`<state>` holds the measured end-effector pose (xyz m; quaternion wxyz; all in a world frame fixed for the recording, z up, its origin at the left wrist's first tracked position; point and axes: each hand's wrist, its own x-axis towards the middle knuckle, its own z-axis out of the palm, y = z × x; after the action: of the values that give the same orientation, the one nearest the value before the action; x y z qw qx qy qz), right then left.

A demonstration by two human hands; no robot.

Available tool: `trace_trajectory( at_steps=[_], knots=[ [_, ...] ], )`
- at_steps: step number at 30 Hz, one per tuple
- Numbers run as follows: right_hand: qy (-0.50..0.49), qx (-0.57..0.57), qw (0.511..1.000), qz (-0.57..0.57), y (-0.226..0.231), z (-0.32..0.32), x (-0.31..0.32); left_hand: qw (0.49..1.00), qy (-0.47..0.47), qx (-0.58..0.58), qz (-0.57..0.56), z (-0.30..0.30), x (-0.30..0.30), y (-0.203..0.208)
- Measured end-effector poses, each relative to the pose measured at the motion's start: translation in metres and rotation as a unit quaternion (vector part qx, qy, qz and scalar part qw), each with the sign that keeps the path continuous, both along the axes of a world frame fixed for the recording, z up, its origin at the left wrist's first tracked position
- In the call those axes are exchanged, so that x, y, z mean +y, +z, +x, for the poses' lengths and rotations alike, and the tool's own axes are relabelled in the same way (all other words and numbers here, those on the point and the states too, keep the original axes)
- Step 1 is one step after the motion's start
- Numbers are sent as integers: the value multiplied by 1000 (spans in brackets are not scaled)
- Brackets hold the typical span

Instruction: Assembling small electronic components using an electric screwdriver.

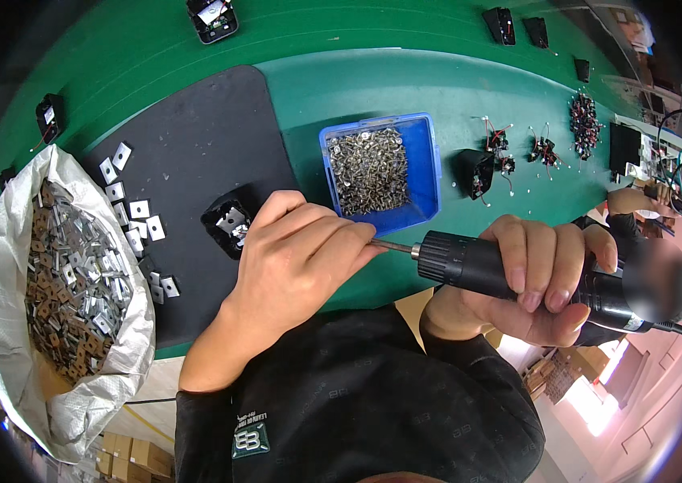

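My right hand [542,270] is wrapped round a black electric screwdriver [470,262], held level with its bit [393,245] pointing left. The bit's end meets the pinched fingertips of my left hand [297,262]; whatever they hold there is hidden. Just behind my hands stands a blue bin [425,173] with a heap of small metal screws [369,171]. Left of my left hand, a black housing [224,221] with metal pieces inside rests on a black mat [204,121], partly covered by the hand.
A white woven sack [128,386] full of small metal plates stands at left. Several loose plates [138,209] lie beside it. To the right are another black housing [476,171] and wired parts [546,149]. A co-worker's hand [659,201] shows at far right.
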<state>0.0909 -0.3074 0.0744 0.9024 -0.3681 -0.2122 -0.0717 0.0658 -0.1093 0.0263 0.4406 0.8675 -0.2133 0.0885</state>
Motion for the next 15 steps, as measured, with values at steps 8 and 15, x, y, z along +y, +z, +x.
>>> trace_trajectory(
  at_steps=[8, 15],
  knots=[
    [-1, 6, 1000, 2, -1, 1, 4, 1000, 5, -7, -19, -2, 3, -3],
    [28, 19, 999, 0, 1, 7, 9, 999, 11, -12, 41, -4, 4, 7]
  ],
)
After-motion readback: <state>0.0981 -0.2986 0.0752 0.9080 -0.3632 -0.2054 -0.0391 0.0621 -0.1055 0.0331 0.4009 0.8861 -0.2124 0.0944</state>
